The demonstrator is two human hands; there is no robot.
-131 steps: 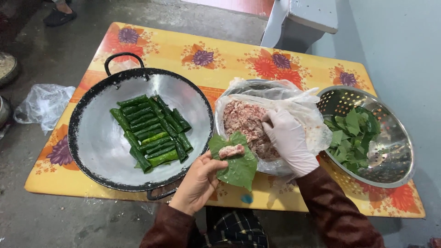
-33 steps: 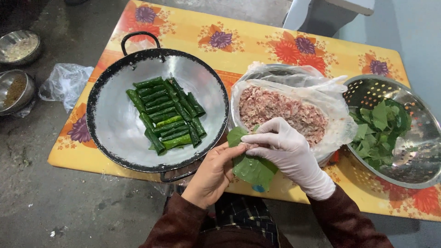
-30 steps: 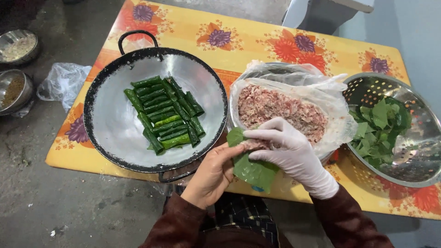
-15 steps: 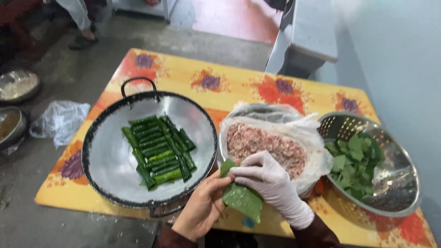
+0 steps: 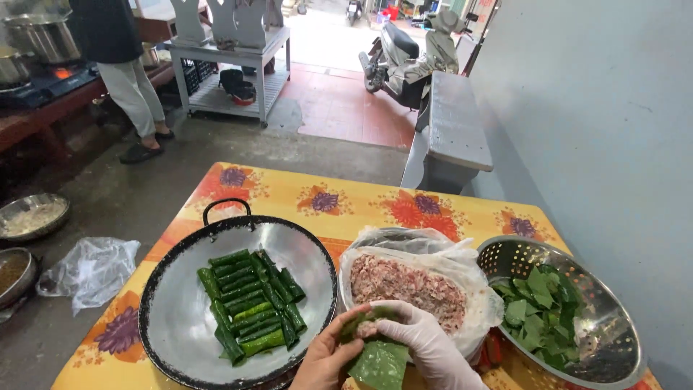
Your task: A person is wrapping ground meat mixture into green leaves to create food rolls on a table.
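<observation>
At the near edge of the desk (image 5: 339,206), both hands work on 1 green leaf (image 5: 380,363) with a small lump of minced meat at its top. The bare left hand (image 5: 328,359) has its fingers curled narrow around the leaf's left side, and the gloved right hand (image 5: 426,345) folds its fingers over the top of the leaf, pressing on the filling. The step in hand looks like the rolling of the leaf around the meat; the next move would call for a tight tuck of the sides so the filling does not squeeze out, then a short carry left to the pan (image 5: 238,297). That wide metal pan sits toward the desk's left edge and holds a stack of finished green rolls (image 5: 249,305) near its middle. Just beyond the hands, a bowl lined with a plastic bag holds the pink minced meat (image 5: 408,283). At the right edge stands a metal colander (image 5: 570,307) with loose leaves. The meat bowl crowds close against the hands, so the roll has little room. Off the desk, a crumpled plastic bag (image 5: 90,267) and metal bowls (image 5: 32,217) lie on the floor, and a person (image 5: 119,65) stands by a stove at the far left.
</observation>
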